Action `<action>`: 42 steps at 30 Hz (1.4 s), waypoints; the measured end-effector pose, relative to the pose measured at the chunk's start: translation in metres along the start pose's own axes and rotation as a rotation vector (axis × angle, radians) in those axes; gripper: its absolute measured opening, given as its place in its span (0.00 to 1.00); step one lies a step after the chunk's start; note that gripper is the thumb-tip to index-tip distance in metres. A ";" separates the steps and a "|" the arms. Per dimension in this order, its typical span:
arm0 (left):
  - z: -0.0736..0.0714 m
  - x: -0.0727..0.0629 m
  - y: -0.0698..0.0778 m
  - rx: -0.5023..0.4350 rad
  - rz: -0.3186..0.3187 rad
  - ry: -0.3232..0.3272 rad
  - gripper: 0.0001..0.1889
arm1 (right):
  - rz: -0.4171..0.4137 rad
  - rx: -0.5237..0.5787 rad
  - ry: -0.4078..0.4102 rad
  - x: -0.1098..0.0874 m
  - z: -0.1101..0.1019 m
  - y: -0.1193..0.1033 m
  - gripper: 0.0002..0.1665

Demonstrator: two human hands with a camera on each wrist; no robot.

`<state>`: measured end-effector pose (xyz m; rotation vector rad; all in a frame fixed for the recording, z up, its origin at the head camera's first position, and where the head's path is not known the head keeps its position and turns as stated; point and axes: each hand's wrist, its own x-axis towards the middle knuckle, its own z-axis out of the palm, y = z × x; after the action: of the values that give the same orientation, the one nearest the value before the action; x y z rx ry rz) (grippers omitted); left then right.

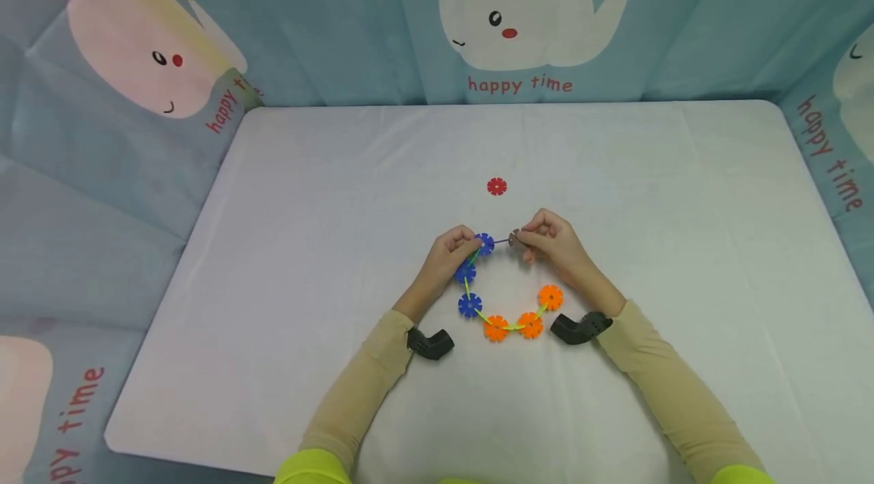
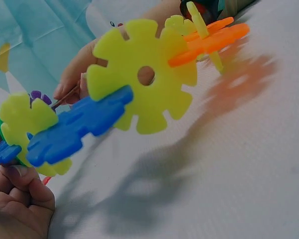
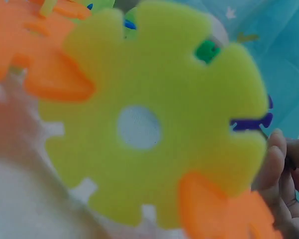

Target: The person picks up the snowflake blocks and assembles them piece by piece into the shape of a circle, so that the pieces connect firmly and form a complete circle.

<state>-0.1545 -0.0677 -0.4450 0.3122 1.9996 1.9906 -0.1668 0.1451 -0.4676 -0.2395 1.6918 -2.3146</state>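
A curved chain of slotted plastic flower discs hangs between my hands, over the table. It has blue discs (image 1: 470, 306), orange discs (image 1: 496, 328) and, set crosswise between them, yellow discs (image 2: 147, 77). With thumb and fingers, my left hand (image 1: 447, 255) pinches the chain at its uppermost blue disc (image 1: 485, 244). A purple disc (image 1: 501, 241), seen edge-on, sticks out from there to the right. At its far side my right hand (image 1: 556, 245) pinches a brownish disc (image 1: 515, 238), partly hidden by the fingers. The chain's other end is an orange disc (image 1: 551, 297) below the right hand.
A single red flower disc (image 1: 497, 187) lies on the white table (image 1: 328, 203), beyond the hands. Black wrist-worn devices (image 1: 432, 345) jut inward from both sleeves, the right one near the orange end of the chain. A blue patterned curtain (image 1: 341, 21) borders the table's back and sides.
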 end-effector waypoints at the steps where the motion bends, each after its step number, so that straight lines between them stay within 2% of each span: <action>1: 0.000 0.000 0.000 -0.001 -0.003 0.001 0.06 | 0.007 -0.001 0.000 0.000 0.000 0.000 0.06; 5: 0.000 0.000 -0.001 -0.023 -0.012 -0.001 0.06 | 0.016 0.010 -0.009 0.001 -0.001 0.000 0.07; 10: 0.000 0.001 -0.002 -0.049 -0.007 -0.009 0.06 | 0.024 0.085 -0.028 0.000 -0.001 -0.002 0.06; 21: 0.000 0.002 -0.003 -0.021 -0.003 -0.006 0.07 | -0.008 0.135 -0.018 0.000 0.000 -0.004 0.06; 28: -0.004 0.010 -0.031 -0.036 0.000 0.011 0.10 | -0.020 0.146 -0.059 0.000 0.000 -0.003 0.09; 34: -0.004 0.011 -0.030 -0.032 0.004 0.009 0.10 | -0.031 0.123 -0.082 0.001 0.000 -0.002 0.09; 38: -0.004 0.010 -0.030 -0.021 0.007 0.006 0.11 | -0.058 0.119 -0.057 0.000 0.000 -0.001 0.08; 42: -0.004 0.009 -0.031 -0.011 0.005 0.008 0.12 | -0.045 0.127 -0.039 0.000 0.000 -0.001 0.05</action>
<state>-0.1629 -0.0686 -0.4763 0.3075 1.9937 2.0090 -0.1669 0.1456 -0.4671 -0.2975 1.5289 -2.4228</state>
